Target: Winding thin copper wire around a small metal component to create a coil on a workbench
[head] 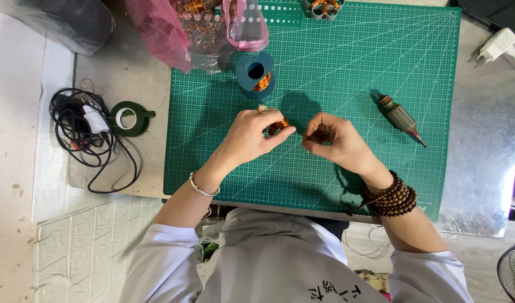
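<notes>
Pinching a small copper wire coil [279, 126] between thumb and fingertips, the left hand [252, 134] sits at the middle of the green cutting mat [353, 67] on the bench [482, 146]. Just at 3 o'clock from it, the right hand [333, 140] has its fingers pressed together near the coil, perhaps on a fine wire too thin to make out. One silver bracelet [202, 188] circles the left wrist; stacked wooden bead strands [393, 197] wrap the right.

At 3 o'clock, well apart from the hands, lies one motor armature [400, 116], tilted. At 9 o'clock, off the mat, are one roll of green tape [128, 119] and one black cable bundle [78, 126].

At 12 o'clock stands one blue spool [255, 76] with copper wire wound on it. Beyond it, one pink plastic bag [162, 28] holds tangled copper wire. At the mat's far edge is one grey part [323, 8] with copper winding inside. One white charger [497, 45] lies at 2 o'clock.
</notes>
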